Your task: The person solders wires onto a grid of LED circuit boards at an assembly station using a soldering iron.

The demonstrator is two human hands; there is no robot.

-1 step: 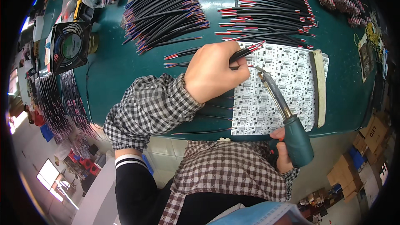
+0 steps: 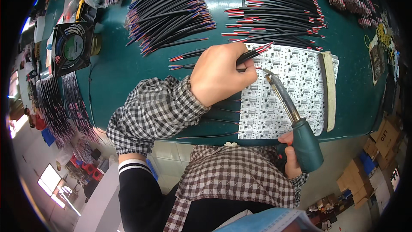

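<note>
My left hand (image 2: 224,74) is closed around several black cables (image 2: 249,55) with stripped red and white wire ends, above the left part of a white circuit board panel (image 2: 281,111). From between thumb and fingers one short wire end points right. A soldering gun (image 2: 307,144) with a dark green handle is gripped in my right hand (image 2: 292,159) at the table's front edge; the handle hides part of that hand. Its tip lies close to the wire end at my left fingertips; whether they touch I cannot make out. Thin wires run out from the panel's left edge.
Black cable heaps (image 2: 171,15) lie at the back left, and rows of red-and-white-ended cables (image 2: 279,10) behind the panel. A pale strip (image 2: 328,90) rests along the panel's right side. At the left stands a small black fan (image 2: 72,48), with wire bundles (image 2: 53,107) hanging off the table edge nearby.
</note>
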